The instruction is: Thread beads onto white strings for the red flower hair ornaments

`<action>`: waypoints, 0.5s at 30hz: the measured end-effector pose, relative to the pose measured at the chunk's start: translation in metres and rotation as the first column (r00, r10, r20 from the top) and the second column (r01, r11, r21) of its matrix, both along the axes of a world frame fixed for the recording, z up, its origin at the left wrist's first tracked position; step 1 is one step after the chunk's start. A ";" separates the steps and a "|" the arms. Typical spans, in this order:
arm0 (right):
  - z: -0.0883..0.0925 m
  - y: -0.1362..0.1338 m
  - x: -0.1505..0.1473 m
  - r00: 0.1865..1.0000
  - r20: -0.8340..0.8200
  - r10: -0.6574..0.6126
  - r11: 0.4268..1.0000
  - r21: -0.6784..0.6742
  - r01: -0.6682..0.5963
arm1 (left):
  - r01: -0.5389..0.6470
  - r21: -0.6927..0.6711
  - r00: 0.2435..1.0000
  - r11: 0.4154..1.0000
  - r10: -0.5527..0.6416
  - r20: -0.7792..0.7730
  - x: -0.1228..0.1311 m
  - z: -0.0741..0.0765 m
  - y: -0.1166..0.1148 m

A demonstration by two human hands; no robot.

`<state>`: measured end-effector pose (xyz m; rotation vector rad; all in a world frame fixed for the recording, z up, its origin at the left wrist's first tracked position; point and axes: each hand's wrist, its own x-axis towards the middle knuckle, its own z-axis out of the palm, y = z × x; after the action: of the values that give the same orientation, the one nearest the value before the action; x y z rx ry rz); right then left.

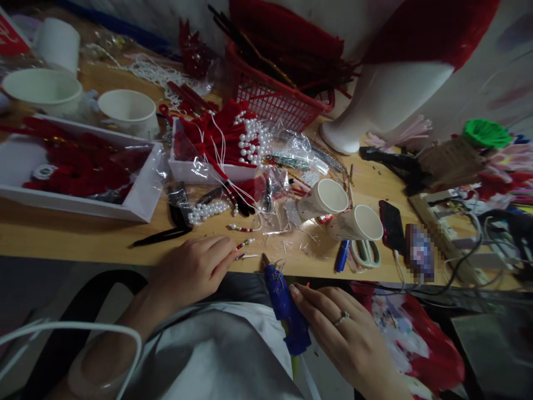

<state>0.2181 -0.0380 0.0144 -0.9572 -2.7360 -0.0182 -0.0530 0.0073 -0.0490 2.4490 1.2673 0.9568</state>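
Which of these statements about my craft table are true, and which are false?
1. The right hand touches a blue glue gun. True.
2. The paper cups near the scissors stand upright. False: both lie on their sides.
3. The left hand is at the front edge of the table, close to a short beaded strand. True.
4. The basket at the back is green. False: it is red.
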 end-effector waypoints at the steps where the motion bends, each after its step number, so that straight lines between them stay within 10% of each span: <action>1: 0.001 0.000 0.000 1.000 -0.006 -0.002 1.000 0.008 0.002 | -0.002 0.003 1.000 1.000 0.002 -0.005 0.000 0.000 0.000; 15: 0.001 -0.001 -0.004 0.996 -0.074 -0.046 0.998 0.041 0.050 | -0.009 0.007 1.000 1.000 0.009 -0.023 -0.001 -0.003 0.000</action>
<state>0.2142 -0.0391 0.0150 -0.9917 -2.6351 -0.0497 -0.0543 0.0074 -0.0523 2.4687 1.2854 0.9399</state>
